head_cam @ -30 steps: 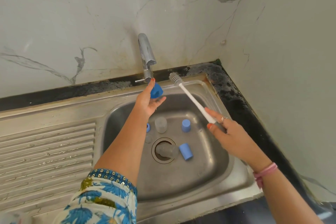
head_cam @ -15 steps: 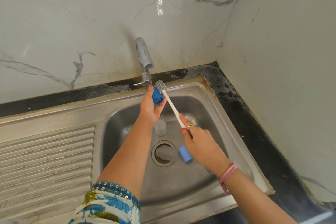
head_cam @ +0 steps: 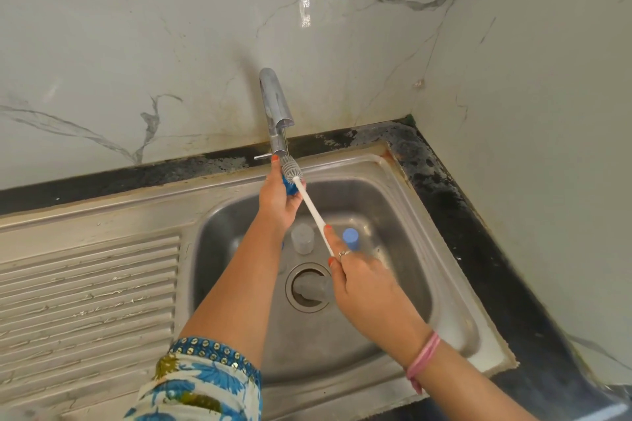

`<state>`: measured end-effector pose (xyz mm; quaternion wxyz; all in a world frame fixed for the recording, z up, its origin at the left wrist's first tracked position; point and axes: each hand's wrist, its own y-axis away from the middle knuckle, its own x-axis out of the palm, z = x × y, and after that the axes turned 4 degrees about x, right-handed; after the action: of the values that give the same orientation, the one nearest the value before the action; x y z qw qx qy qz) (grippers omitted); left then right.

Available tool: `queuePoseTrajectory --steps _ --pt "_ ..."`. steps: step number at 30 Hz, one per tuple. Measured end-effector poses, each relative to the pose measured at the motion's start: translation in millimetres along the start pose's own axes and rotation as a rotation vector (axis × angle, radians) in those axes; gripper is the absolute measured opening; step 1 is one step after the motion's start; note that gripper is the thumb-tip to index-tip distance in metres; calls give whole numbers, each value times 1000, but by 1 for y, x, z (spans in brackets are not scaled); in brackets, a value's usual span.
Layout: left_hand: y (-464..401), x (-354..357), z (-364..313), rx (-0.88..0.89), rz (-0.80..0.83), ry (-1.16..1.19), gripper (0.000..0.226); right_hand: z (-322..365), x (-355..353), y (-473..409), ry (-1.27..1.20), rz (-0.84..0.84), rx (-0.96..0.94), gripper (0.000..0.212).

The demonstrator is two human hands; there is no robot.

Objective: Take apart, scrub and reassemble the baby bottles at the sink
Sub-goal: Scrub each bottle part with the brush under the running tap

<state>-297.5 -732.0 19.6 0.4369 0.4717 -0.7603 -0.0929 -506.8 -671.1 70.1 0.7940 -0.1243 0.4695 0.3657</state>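
My left hand (head_cam: pixel 278 196) holds a small blue bottle part (head_cam: pixel 290 185) up under the tap's spout (head_cam: pixel 275 106), where a thin stream of water runs. My right hand (head_cam: pixel 366 284) grips the white handle of a bottle brush (head_cam: pixel 313 207); its grey bristle head (head_cam: pixel 292 170) lies against the blue part. In the steel sink (head_cam: pixel 441 249) below stand a clear bottle piece (head_cam: pixel 302 237) and a light blue cap (head_cam: pixel 350 238). Another grey piece (head_cam: pixel 313 287) lies in the drain.
A ribbed steel drainboard (head_cam: pixel 85 297) stretches to the left of the basin. A black counter edge (head_cam: pixel 455 195) runs behind and to the right, against marble walls that meet in a corner.
My right hand swung the brush left, from apart from the blue part until its head lies on it. My left hand stayed under the tap.
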Motion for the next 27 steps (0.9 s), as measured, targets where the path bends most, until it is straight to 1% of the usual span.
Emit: queuePoseTrajectory --steps 2,4,5,8,10,12,14,16,20,21,24,25,27 --pt "2 -3 7 -3 12 -1 39 -2 -5 -15 -18 16 52 52" --pt "3 -7 12 11 -6 38 38 -3 -11 -30 -140 35 98 48" --pt "3 -9 11 21 -13 59 38 -2 -12 -34 -182 32 99 47" --pt "1 -14 7 47 -16 88 37 4 -8 -33 -209 30 88 48" --pt "2 -19 8 47 -25 83 38 5 -9 -38 -317 81 123 49" --pt "5 -26 12 28 -39 94 44 4 -16 -48 -464 148 157 49" --pt "8 -31 13 6 -27 136 52 3 -23 -53 -531 179 159 49" --pt "5 -34 11 -11 -15 154 55 4 -23 -44 -506 185 141 48" --pt "-1 -29 6 -8 -19 98 48 7 -18 -21 -293 139 125 45" --pt "0 -26 8 -1 -8 56 45 7 -22 -26 -284 126 138 44" --pt "4 -15 14 7 16 -16 42 4 -41 -46 -380 117 148 47" --pt "5 -12 14 14 14 0 44 5 -45 -47 -390 118 135 47" --pt "3 -10 10 25 0 70 45 5 -44 -38 -320 111 96 45"
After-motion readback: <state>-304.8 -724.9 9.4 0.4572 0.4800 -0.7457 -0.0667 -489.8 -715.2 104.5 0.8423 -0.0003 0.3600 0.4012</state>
